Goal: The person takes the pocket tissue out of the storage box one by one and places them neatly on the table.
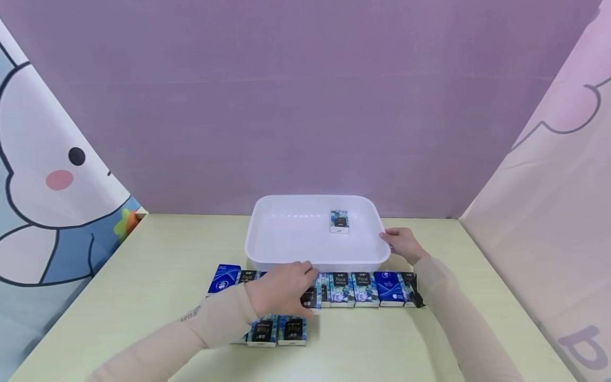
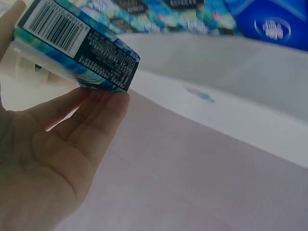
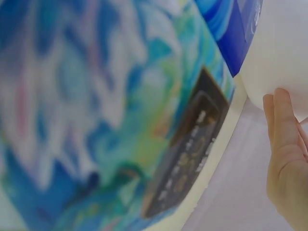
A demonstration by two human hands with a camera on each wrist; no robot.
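My left hand [image 1: 284, 289] holds a blue floral tissue pack [image 1: 311, 298] between thumb and fingers, in front of the white tray [image 1: 286, 233]. The left wrist view shows the printed side and barcode of this tissue pack, tilted above the palm. At the tray's right side, my right hand [image 1: 404, 245] grips the rim. Its straight fingers [image 3: 283, 118] press on the outer wall in the right wrist view; its thumb is mostly hidden there. Inside the tray, toward the back right, lies one floral tissue pack [image 1: 339, 222].
A row of tissue packs, some floral and some plain blue [image 1: 389, 289], lines the tray's front. Nearer me lie several floral packs [image 1: 292, 330], partly behind my left forearm. A purple backdrop [image 1: 305, 116] rises behind the tray, with printed cloths at both sides.
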